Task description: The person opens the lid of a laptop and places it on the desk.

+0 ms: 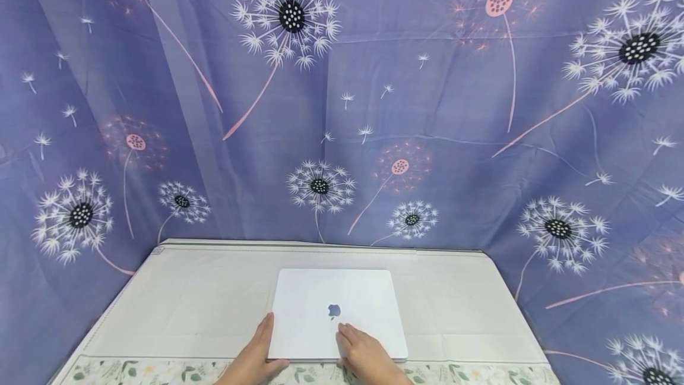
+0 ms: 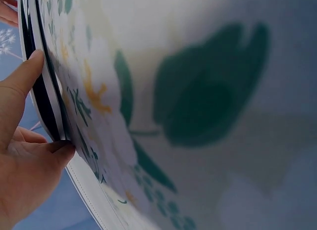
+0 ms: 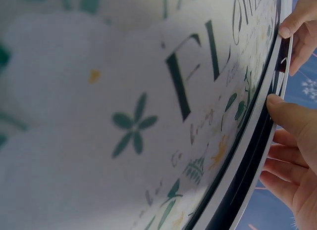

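Note:
A silver laptop [image 1: 304, 302] with a dark apple logo lies flat, its lid almost down; both wrist views reveal a narrow dark gap [image 3: 246, 175] along its front edge. My left hand [image 1: 253, 354] holds the front left corner, fingers along the left side and thumb at the front edge. In the left wrist view that thumb [image 2: 32, 67] reaches across the gap. My right hand [image 1: 366, 354] grips the lid right of centre at the front: the fingers lie on top, and the thumb [image 3: 280, 109] is at the front edge by the gap.
The laptop rests on a table with a pale cover [image 1: 214, 290], whose front strip [image 1: 155, 371] is printed with leaves and flowers. Blue-purple curtains [image 1: 363, 106] with dandelion patterns hang behind the table and on both sides.

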Tool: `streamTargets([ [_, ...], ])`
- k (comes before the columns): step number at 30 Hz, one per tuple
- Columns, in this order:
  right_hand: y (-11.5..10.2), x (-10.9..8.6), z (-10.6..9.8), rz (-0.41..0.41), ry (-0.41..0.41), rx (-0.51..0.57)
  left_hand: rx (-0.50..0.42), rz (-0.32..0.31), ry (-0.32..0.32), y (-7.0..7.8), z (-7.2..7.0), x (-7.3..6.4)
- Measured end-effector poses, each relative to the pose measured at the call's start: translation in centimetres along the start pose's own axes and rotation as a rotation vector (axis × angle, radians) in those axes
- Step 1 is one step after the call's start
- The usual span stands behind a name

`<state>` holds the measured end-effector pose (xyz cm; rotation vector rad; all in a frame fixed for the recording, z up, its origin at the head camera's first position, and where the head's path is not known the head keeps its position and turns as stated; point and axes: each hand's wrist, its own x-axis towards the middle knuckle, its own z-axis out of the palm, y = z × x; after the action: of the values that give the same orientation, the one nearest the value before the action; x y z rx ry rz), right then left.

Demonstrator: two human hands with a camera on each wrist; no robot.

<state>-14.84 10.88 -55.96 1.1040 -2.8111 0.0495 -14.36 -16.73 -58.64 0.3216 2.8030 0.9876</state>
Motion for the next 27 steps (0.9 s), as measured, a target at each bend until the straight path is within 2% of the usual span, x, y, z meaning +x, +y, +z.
streamTargets([
  [8,0.1,0.1,-0.4,-0.037,0.015,-0.018,0.027,0.014,0.036,-0.1,0.2,0.2],
  [14,0.3,0.0,-0.6,-0.094,0.103,-0.071,0.056,-0.012,0.088,-0.2,0.3,0.7],
  [21,0.5,-0.1,-0.9,-0.134,0.159,-0.127,0.036,-0.05,0.129,-0.7,0.2,0.9],
  [27,0.4,-0.1,-1.7,-0.153,0.182,-0.158,0.002,-0.066,0.129,-1.2,0.2,0.9],
])
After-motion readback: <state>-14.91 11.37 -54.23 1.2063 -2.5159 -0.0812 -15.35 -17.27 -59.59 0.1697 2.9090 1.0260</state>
